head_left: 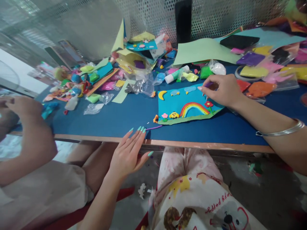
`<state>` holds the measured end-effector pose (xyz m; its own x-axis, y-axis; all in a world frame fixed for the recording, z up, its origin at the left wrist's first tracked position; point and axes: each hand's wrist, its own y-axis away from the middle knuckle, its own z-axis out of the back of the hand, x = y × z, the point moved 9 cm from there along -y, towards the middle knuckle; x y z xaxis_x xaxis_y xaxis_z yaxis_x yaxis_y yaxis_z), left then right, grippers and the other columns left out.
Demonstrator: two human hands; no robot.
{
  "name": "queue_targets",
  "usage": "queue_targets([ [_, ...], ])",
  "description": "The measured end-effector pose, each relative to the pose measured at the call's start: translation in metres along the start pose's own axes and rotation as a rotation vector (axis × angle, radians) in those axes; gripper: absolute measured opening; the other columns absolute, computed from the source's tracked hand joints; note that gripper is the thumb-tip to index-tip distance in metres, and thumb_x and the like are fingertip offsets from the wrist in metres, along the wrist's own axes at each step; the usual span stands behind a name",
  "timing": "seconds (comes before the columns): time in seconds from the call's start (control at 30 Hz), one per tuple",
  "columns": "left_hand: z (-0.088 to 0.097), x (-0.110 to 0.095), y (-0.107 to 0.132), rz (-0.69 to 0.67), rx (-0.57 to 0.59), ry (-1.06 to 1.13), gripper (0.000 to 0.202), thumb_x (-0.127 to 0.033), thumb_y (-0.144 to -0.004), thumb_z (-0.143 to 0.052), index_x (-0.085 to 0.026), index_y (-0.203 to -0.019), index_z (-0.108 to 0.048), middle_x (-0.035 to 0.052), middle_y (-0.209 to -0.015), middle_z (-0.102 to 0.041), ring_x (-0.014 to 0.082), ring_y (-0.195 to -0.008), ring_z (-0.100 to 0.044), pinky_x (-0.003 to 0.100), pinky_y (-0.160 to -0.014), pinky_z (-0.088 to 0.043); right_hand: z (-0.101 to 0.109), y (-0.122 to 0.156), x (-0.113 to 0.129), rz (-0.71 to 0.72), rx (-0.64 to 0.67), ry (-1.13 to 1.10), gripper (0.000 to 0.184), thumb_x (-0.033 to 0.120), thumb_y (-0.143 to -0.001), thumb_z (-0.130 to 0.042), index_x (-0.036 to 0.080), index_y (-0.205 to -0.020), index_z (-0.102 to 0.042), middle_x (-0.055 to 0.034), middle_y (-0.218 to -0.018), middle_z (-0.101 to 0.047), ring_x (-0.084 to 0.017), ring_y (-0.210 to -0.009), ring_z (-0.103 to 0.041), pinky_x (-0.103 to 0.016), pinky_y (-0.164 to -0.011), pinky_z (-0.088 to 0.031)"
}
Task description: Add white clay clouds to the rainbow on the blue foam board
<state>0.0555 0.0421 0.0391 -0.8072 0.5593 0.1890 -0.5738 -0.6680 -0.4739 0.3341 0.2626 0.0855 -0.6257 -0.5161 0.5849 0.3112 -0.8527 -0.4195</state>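
My left hand [128,153] is open at the table's front edge, its fingers stretched out flat. Its fingertips touch the left end of a thin purple clay strand [154,127]. At the upper right corner of a blue card [171,105], my right hand [222,91] is closed in a pinch with purple clay [210,85] at its fingers. The card bears a clay rainbow [194,108], a yellow moon [162,95], clouds, a red flower [208,104], a pink flower [164,116] and a yellow face-like figure [174,115]. A green strip [187,119] runs along its lower edge.
Several clay packets, such as orange clay [261,88], lie right and behind. A glue stick [177,74], pale green paper [203,51] and a clear plastic bag [141,83] are at the back. Another person's arm [33,137] rests at the left.
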Motion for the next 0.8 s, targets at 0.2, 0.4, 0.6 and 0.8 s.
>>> queue_targets([
  [0.2, -0.020, 0.016, -0.010, 0.058, 0.081, -0.025, 0.077, -0.046, -0.103, -0.044, -0.004, -0.163, -0.022, 0.0280, -0.145, -0.059, 0.0400, -0.134, -0.061, 0.059, -0.114, -0.046, 0.003, 0.001, 0.003, 0.012, -0.016, 0.004, 0.020, 0.039, -0.082, -0.066, 0.020, -0.077, -0.067, -0.0103, -0.074, -0.071, -0.027, -0.073, -0.068, -0.041, -0.070, -0.050],
  [0.4, -0.015, 0.010, -0.007, 0.051, 0.016, -0.002, 0.077, -0.046, -0.102, -0.047, -0.008, -0.164, -0.023, 0.0237, -0.147, -0.059, 0.0362, -0.136, -0.061, 0.055, -0.121, -0.040, 0.001, 0.000, 0.002, 0.003, -0.001, 0.012, 0.018, 0.037, -0.084, -0.066, 0.020, -0.078, -0.068, -0.0098, -0.075, -0.071, -0.027, -0.074, -0.069, -0.042, -0.072, -0.051],
  [0.6, -0.028, 0.014, -0.018, 0.083, 0.080, -0.016, 0.078, -0.048, -0.102, -0.045, -0.006, -0.164, -0.022, 0.0265, -0.146, -0.059, 0.0392, -0.135, -0.061, 0.057, -0.113, -0.048, 0.002, 0.000, 0.002, 0.030, -0.020, 0.009, 0.019, 0.038, -0.082, -0.065, 0.019, -0.076, -0.066, -0.0085, -0.070, -0.069, -0.025, -0.070, -0.068, -0.040, -0.068, -0.050],
  [0.8, -0.011, 0.006, -0.019, -0.014, -0.021, -0.030, 0.072, -0.038, -0.099, -0.054, -0.002, -0.158, -0.035, 0.0261, -0.131, -0.069, 0.0372, -0.121, -0.071, 0.050, -0.105, -0.056, 0.002, 0.000, 0.004, 0.027, -0.019, 0.011, 0.015, 0.034, -0.081, -0.066, 0.020, -0.077, -0.067, -0.0083, -0.073, -0.071, -0.025, -0.072, -0.068, -0.040, -0.069, -0.051],
])
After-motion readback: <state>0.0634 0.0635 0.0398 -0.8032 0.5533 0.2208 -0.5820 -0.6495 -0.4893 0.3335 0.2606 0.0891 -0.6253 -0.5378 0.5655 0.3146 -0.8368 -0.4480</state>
